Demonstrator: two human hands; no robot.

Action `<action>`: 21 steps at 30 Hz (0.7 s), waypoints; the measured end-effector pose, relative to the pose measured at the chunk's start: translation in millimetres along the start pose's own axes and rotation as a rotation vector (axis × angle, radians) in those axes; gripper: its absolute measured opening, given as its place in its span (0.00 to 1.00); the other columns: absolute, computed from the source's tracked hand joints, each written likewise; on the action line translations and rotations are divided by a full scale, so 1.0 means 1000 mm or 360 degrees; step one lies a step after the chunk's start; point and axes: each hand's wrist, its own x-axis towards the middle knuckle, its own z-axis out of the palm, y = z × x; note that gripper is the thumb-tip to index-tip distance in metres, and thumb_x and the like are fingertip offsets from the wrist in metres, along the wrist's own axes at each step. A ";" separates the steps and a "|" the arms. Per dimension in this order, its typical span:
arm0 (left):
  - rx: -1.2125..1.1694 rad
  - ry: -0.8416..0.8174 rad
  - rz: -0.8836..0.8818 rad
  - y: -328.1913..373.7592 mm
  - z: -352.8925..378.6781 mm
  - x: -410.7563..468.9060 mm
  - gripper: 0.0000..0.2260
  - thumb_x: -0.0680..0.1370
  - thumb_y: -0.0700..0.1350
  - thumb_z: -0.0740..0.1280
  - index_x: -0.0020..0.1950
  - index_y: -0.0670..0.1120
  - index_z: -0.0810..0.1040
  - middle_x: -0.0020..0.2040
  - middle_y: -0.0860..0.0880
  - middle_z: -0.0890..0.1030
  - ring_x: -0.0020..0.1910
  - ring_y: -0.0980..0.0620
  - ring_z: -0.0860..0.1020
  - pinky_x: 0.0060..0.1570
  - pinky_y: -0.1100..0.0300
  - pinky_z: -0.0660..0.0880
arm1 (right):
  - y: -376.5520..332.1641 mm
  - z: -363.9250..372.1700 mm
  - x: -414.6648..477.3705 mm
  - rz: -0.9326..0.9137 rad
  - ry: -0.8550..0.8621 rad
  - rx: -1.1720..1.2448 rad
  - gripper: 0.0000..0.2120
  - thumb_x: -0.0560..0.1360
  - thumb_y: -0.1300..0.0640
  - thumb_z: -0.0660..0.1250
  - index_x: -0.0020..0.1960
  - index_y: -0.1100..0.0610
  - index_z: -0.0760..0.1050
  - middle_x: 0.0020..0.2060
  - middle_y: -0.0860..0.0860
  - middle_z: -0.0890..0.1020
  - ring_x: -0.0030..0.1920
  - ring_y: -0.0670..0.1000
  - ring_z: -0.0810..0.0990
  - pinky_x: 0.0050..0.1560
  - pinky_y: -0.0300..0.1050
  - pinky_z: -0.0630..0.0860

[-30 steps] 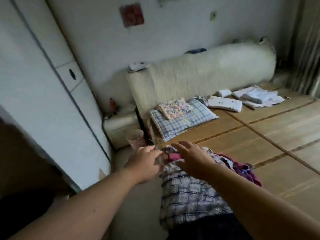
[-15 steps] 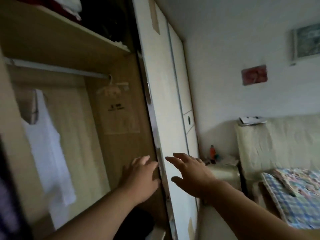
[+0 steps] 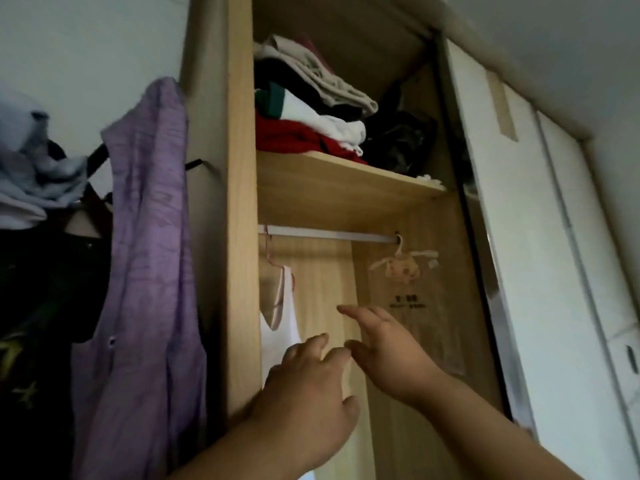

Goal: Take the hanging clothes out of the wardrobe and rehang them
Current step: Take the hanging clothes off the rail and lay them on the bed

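- Left hand (image 3: 304, 386) and right hand (image 3: 384, 351) are both raised into the open wardrobe (image 3: 239, 202), fingers spread and loose, holding nothing
- Left hand sits just below and beside the white sleeveless top (image 3: 280, 323); whether its fingertips touch the cloth I cannot tell. Right hand is a little higher, in front of the back panel, apart from any garment
- White top hangs on a pink hanger (image 3: 273, 268) hooked at the left end of the rail (image 3: 329, 234), close against the wardrobe's side panel; a small pale hanger (image 3: 403, 258) hangs at the rail's right end
- Folded clothes (image 3: 311, 109) are stacked on the shelf (image 3: 346, 188) above the rail; a purple garment (image 3: 145, 237) hangs outside the wardrobe, to the left
- Step in hand, as I judge it: the reach for a hanging piece, most likely the white top
- Next move calls for going up to the hanger's hook rather than tugging the cloth, lifting it clear of the rail, and steadying the top with the other hand so the straps do not slip off
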 end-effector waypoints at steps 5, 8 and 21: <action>0.0369 0.0247 -0.0080 0.004 -0.022 0.033 0.27 0.78 0.57 0.59 0.75 0.56 0.55 0.76 0.52 0.56 0.73 0.48 0.56 0.69 0.49 0.58 | 0.010 -0.003 0.066 -0.0011 -0.0015 0.0223 0.24 0.77 0.52 0.64 0.71 0.45 0.63 0.68 0.48 0.69 0.65 0.49 0.71 0.63 0.41 0.68; 0.0510 0.0235 -0.0212 -0.001 -0.030 0.058 0.25 0.78 0.56 0.59 0.74 0.55 0.59 0.75 0.50 0.58 0.72 0.46 0.58 0.70 0.46 0.59 | 0.023 -0.011 0.091 -0.0029 -0.0056 0.0279 0.24 0.76 0.50 0.65 0.71 0.46 0.65 0.68 0.50 0.70 0.63 0.50 0.74 0.59 0.41 0.70; 0.1285 0.0075 -0.0511 -0.027 -0.075 0.144 0.18 0.75 0.47 0.65 0.65 0.51 0.72 0.59 0.47 0.74 0.57 0.46 0.72 0.59 0.50 0.73 | 0.038 0.041 0.149 -0.0081 -0.0378 0.0630 0.27 0.76 0.53 0.66 0.73 0.51 0.63 0.68 0.51 0.71 0.65 0.51 0.72 0.61 0.40 0.69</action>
